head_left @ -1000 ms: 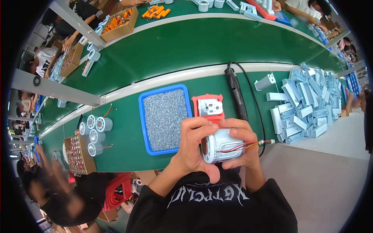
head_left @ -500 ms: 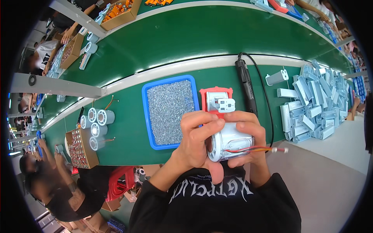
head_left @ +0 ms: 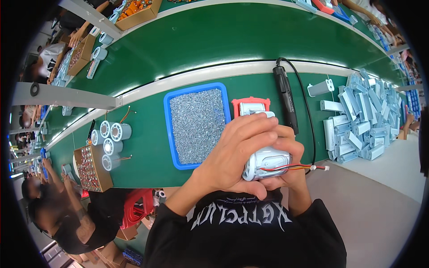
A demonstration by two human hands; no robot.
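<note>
Close to my body, both hands hold a pale blue-grey plastic motor housing (head_left: 270, 161), its rounded side facing up. Thin red, yellow and black wires (head_left: 290, 168) trail from it to the right, ending in small white connectors. My left hand (head_left: 232, 156) wraps over its left end, with the thumb below. Around the far and right side curl the fingers of my right hand (head_left: 292, 149). Just beyond the hands is a red fixture (head_left: 236, 107) with a pale plastic part (head_left: 251, 108) in it, partly hidden by my fingers.
A blue tray (head_left: 168, 129) full of small metal screws lies left of the fixture. On the right are a black corded electric screwdriver (head_left: 286, 100) and a heap of pale housings (head_left: 357, 120). Several round units (head_left: 120, 131) and a cardboard box (head_left: 106, 178) stand left, near a co-worker (head_left: 67, 214).
My left hand has shifted up and over the housing, covering its left end, which showed before. The housing has turned slightly, and the fixture is more hidden.
</note>
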